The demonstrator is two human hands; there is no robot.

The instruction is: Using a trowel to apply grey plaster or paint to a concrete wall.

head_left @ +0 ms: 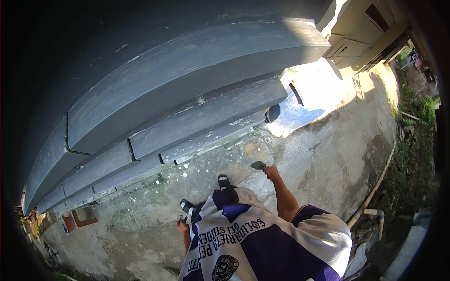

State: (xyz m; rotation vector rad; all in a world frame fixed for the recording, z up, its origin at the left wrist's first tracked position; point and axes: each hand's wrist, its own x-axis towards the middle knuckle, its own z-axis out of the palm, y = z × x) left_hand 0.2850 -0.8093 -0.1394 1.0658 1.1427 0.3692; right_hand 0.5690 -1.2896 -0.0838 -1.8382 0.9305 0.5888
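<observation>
My right hand [269,172] is held out in front to the right, its fingers closed on a small, flat, dark grey object [258,165] whose kind I cannot make out. It hangs over the worn concrete ground, below the end of a grey ledge [211,122]. My left hand [182,225] is low at my left side, near my left foot; its fingers look apart and nothing shows in them. My feet, in black sandals [223,180] with white on them, stand on concrete facing the stepped grey wall.
Long grey ledges [201,56] rise in tiers ahead. A dark round thing [272,113] sits by a sunlit white-blue surface [300,117]. A bucket-like container [67,225] and a reddish-brown flat piece [85,217] lie far left. A pale pipe [372,192] and plants [424,112] edge the right.
</observation>
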